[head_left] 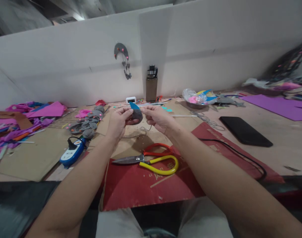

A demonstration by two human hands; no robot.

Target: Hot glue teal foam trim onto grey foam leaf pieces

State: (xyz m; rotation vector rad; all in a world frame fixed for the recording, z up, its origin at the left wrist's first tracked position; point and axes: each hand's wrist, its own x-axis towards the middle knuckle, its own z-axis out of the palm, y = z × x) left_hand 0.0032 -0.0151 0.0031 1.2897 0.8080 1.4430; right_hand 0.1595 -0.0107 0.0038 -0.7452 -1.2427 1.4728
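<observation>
My left hand (118, 122) is closed on a curved grey felt piece (137, 115), held upright above the cardboard. A pointed blue felt piece (134, 106) sticks up from its top. At the right edge of the grey piece, my right hand (157, 117) is pinched closed; whatever lies between its fingertips is too small to make out. Grey thread (149, 128) loops down below the right hand onto the cardboard. Scissors (146, 160) with one red and one yellow handle lie on the red cardboard (141, 191) between my forearms, touched by neither hand.
A black phone (245, 131) and a dark cable (236, 147) lie at right. Behind stand a bottle (151, 86) and a metal bowl (199, 105) of scraps. Coloured felt (45, 110), grey pieces (90, 120) and a blue-white device (72, 152) are at left. A grey crescent ornament (121, 49) hangs on the wall.
</observation>
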